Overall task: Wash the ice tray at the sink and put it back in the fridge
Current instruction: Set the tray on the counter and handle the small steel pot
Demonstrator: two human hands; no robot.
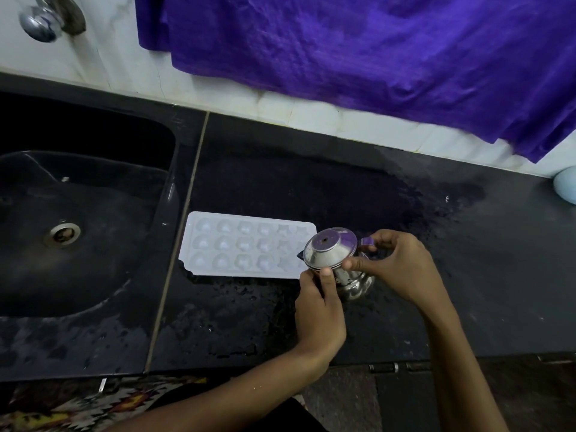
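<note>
A white ice tray (243, 246) lies flat on the wet black counter (311, 188), just right of the sink; its cells hold a pale filling. At the tray's right end stands a small steel jug (335, 255) with a lid. My left hand (321, 310) grips the jug's front side, thumb up on the lid rim. From the right, my right hand (397, 265) pinches the jug's handle and rim. The jug hides the tray's right corner.
A black sink (103, 269) with a steel drain (63, 233) fills the left. A chrome tap (46, 21) sticks out of the white tiled wall. Purple cloth (374, 51) hangs over the back wall. A pale blue object (567, 185) sits at the far right.
</note>
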